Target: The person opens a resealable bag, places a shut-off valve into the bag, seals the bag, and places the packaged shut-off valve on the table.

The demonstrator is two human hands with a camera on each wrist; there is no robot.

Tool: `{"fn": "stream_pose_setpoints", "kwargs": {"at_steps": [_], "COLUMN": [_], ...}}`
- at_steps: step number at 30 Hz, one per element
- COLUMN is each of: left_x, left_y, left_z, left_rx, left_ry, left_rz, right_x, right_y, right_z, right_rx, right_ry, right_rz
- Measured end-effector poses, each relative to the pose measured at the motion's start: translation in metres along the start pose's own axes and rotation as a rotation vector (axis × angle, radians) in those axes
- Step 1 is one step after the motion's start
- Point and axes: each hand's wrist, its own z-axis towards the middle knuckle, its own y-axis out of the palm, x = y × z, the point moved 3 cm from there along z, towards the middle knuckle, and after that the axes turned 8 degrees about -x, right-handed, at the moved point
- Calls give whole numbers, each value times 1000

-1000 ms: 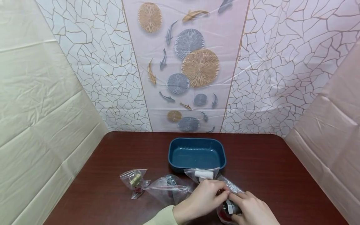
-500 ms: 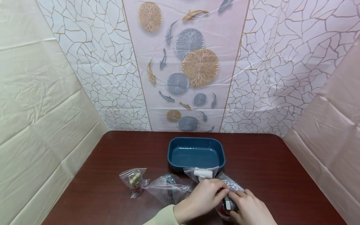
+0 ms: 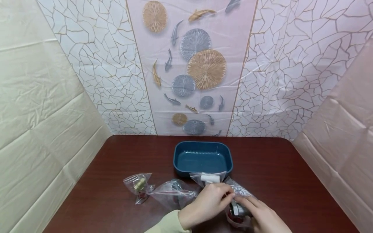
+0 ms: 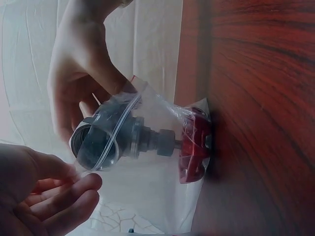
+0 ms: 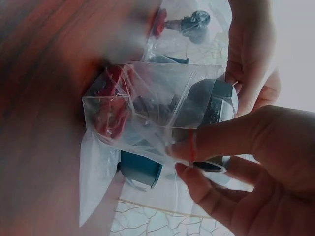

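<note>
A grey metal valve (image 3: 238, 209) with a red handwheel (image 4: 194, 147) stands wheel-down on the table inside a clear zip-lock bag (image 5: 152, 88). Its round open end shows near the bag's mouth in the left wrist view. My left hand (image 3: 208, 202) pinches the bag's zip edge between thumb and fingertips, beside the valve's open end. From the other side, my right hand (image 3: 260, 215) pinches the same bag's edge at the red zip line, as the right wrist view shows. The fingertips of both hands are close together above the valve.
Behind the hands stands a dark blue plastic tray (image 3: 203, 174). Near it lies a bag with a white pipe fitting (image 3: 210, 179). Further left are a bagged valve (image 3: 176, 186) and a bagged brass valve (image 3: 140, 184) on the dark red table (image 3: 102, 194).
My right hand has shifted slightly and its fingers have straightened above the valve, so more of the valve and red wheel show. The left hand keeps almost the same place.
</note>
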Motion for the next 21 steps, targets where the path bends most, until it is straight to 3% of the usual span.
{"fn": "stream_pose_setpoints", "kwargs": {"at_steps": [12,21], "left_x": [2,10], "left_y": [-6,-13], "left_z": [-2,-5], "left_rx": [14,22], "left_ry": [6,67], "left_rz": [-16,-67], "right_x": [-5,-5], "right_y": [-9,-19], "right_z": [-9,-14], "right_rx": [122,188], "right_ry": [10,-60], "right_rz": [149,145]}}
